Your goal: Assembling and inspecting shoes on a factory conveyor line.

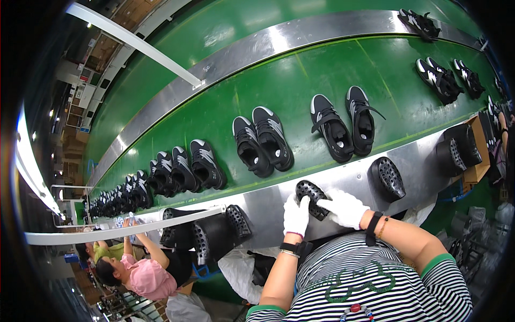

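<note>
Both my hands wear white gloves and hold one black, shoe-toe-shaped piece full of round holes [309,190] over the metal ledge. My left hand [296,216] grips its near left side, thumb against the holed face. From the right, my right hand [345,208] pinches its edge; some fingertips are hidden behind it. Another such holed piece [389,178] lies on the ledge to the right. Beyond my hands, a pair of black and grey sneakers [331,129] stands on the green belt, straps loose. A second pair [263,142] is to its left.
The metal ledge [343,180] runs along the belt's near side. More black holed pieces [220,234] sit at left, others [456,153] by a cardboard box [477,153] at right. A white bar [129,233] crosses at left. Co-workers, one in a pink top [152,276], sit farther left.
</note>
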`<action>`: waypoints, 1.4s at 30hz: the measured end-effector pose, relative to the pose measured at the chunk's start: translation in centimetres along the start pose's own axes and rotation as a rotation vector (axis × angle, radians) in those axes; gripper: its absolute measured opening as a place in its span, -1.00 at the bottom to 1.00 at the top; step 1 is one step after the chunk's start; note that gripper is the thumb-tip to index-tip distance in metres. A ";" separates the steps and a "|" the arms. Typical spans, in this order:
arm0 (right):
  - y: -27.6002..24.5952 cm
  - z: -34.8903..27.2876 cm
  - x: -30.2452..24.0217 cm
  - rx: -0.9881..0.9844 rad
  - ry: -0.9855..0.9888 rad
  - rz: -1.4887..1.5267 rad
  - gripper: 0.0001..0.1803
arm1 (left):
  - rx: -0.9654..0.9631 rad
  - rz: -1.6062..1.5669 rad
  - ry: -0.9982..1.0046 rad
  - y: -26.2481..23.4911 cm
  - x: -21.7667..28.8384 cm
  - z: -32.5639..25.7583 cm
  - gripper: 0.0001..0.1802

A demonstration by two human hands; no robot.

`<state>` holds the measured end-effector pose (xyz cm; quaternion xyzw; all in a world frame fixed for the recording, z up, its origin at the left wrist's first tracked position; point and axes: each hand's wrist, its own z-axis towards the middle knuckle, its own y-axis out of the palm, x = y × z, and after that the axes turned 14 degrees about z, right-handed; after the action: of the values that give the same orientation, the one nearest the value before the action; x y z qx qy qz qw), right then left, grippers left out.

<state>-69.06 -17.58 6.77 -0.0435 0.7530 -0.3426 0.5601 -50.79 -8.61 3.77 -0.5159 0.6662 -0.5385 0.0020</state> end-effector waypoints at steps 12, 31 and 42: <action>2.4 2.9 -3.0 0.002 -0.046 -0.306 -0.74 | 0.015 -0.145 -0.057 -0.1 -2.4 0.1 -0.53; -1.5 1.9 -5.4 -0.058 -0.200 -0.216 -0.86 | -0.006 -0.451 0.001 -3.3 -2.1 -0.9 -0.56; -9.2 -0.7 -6.0 0.109 0.207 0.329 -0.23 | -0.144 -1.312 -0.020 -2.9 9.0 -2.2 -0.82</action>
<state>-70.43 -21.53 16.93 0.1458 0.7839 -0.2892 0.5297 -54.26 -12.98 11.73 -0.8186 0.2478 -0.3774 -0.3550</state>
